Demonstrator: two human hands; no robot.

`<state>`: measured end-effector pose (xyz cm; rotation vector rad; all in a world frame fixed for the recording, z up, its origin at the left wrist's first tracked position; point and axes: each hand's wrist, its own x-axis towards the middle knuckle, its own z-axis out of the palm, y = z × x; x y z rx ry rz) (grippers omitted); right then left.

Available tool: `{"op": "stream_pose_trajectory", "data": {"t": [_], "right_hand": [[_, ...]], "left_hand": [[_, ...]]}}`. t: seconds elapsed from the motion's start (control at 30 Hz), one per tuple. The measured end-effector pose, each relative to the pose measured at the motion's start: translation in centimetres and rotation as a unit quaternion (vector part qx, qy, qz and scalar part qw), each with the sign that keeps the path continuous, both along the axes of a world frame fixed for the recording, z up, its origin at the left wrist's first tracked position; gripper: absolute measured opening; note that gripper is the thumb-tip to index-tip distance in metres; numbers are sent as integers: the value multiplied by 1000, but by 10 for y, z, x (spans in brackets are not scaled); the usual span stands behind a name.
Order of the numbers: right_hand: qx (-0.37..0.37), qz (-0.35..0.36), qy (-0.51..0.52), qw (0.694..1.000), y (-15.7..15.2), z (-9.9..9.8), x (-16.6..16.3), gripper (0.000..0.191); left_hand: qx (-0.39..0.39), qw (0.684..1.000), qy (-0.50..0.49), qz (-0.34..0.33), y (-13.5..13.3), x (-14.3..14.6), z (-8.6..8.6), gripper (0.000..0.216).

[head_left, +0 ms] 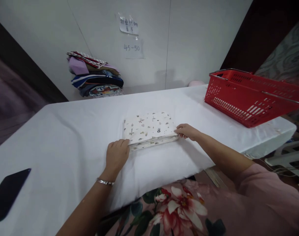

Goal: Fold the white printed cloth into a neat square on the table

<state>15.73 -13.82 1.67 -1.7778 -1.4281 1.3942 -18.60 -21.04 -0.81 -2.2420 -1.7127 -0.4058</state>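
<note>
A folded white cloth [149,127] with small brown and grey printed figures lies flat on the white-covered table [95,131]. Its layers show along the near edge. My left hand [118,153], with a silver bracelet on the wrist, grips the near left corner. At the near right corner my right hand [187,131] pinches the layers between thumb and fingers. The fingertips under and behind the cloth are partly hidden.
On the table's right end stands a red plastic basket [240,108] with metal handles. A pile of folded fabrics [96,77] rises behind the far left edge. A dark flat tablet-like object [9,195] lies at the left. Paper signs [133,48] hang on the wall.
</note>
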Motion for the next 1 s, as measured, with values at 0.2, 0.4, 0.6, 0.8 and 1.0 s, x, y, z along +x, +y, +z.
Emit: {"op": "stream_pose_trajectory", "data": {"t": [0.2, 0.4, 0.6, 0.8, 1.0], "right_hand": [[56, 9, -55, 997, -4, -1, -2, 27], [71, 16, -44, 996, -8, -3, -8, 34], [77, 27, -107, 991, -10, -19, -5, 32], [101, 46, -134, 985, -13, -20, -2, 30], [123, 58, -159, 978, -17, -26, -2, 16]], "left_hand": [[-21, 1000, 8, 2, -6, 2, -1, 28], [-31, 998, -23, 48, -6, 0, -4, 26], [-61, 995, -47, 69, -7, 4, -4, 27], [-83, 992, -68, 61, -9, 1, -3, 28], [-122, 988, -91, 22, -8, -3, 15, 23]]}}
